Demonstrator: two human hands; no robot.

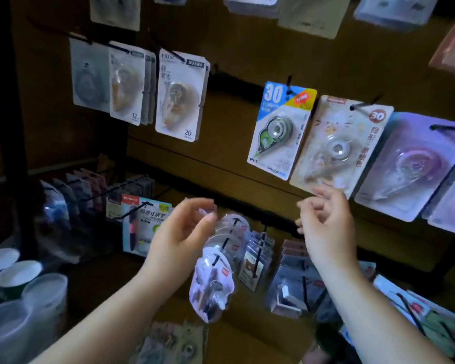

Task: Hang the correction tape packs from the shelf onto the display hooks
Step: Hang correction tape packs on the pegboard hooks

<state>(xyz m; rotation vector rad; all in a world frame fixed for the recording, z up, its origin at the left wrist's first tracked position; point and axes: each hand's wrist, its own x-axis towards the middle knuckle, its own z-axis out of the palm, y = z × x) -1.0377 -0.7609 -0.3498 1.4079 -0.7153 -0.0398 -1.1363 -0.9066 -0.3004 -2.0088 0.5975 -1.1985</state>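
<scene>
Packs already hang around the blue 30 pack [279, 130] (more presumably wait), both our left hand [179, 232] and right hand [326, 222] below it, fingers loosely curled, holding nothing.

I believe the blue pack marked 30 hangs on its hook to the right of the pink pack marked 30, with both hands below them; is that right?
Not quite. The head view shows the blue pack hanging on its hook to the left of the pink pack, not the right. The rest holds: the left hand and right hand are both below them.
</scene>
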